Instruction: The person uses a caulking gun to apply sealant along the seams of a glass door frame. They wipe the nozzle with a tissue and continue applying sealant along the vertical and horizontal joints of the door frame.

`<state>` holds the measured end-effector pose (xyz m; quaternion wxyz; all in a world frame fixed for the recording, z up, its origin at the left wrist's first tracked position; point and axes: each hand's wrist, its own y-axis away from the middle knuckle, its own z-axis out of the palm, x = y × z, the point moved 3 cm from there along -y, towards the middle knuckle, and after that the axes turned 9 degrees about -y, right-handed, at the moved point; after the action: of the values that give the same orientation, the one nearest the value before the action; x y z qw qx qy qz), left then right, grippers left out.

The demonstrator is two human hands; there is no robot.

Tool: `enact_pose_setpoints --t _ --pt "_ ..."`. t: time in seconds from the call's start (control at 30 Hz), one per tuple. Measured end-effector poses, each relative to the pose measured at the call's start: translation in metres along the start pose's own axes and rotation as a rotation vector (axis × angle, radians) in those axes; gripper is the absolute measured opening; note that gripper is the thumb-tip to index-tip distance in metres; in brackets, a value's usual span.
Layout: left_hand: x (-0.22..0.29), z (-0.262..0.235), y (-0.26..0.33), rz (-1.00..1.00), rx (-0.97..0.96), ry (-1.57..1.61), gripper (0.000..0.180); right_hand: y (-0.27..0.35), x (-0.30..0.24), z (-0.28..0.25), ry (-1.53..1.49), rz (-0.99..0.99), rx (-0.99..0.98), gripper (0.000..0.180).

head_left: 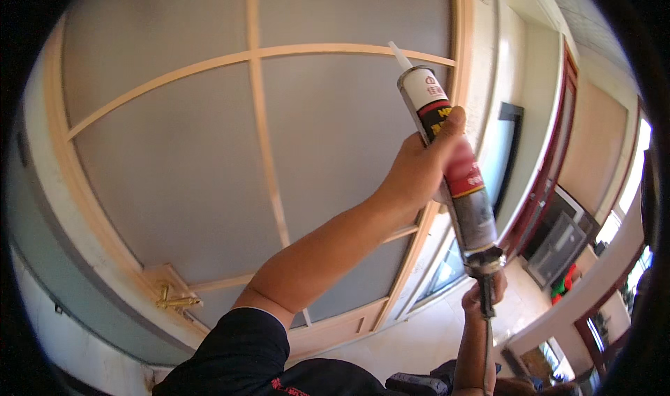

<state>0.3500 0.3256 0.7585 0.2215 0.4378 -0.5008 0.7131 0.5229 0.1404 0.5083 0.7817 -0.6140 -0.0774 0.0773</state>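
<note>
A caulking gun [484, 260] is held up on a slant in front of a glazed wooden door [252, 117]. Loaded in it is a sealant cartridge [474, 218] with a white, black and red label. Its pale nozzle [400, 55] points up and left, overlapping the door's crossbar; whether it touches the wood I cannot tell. My left hand [421, 164] wraps round the middle of the cartridge, thumb along its side. Lower down, my right hand [483, 297] is closed at the gun's handle end, its fingers partly hidden behind the gun.
The door has frosted panes and a brass handle [178, 300] at lower left. Right of its frame stand a wall, a dark-red door frame [555, 145] and a dark screen-like panel [558, 246] by a window. Pale tiled floor [419, 337] lies below.
</note>
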Motion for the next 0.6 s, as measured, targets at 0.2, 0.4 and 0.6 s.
enact_pose_setpoints --t 0.2,0.4,0.6 --pt "0.066 -0.03 0.039 0.171 0.008 -0.238 0.064 -0.021 0.023 0.026 -0.338 0.356 0.36 0.069" --pt "0.162 -0.064 0.083 0.259 -0.002 -0.759 0.074 -0.198 -0.034 0.06 -0.531 0.417 0.137 0.028" --pt "0.307 -0.077 0.169 1.037 0.363 -1.509 0.048 -0.353 -0.144 0.123 -0.448 0.306 0.121 0.038"
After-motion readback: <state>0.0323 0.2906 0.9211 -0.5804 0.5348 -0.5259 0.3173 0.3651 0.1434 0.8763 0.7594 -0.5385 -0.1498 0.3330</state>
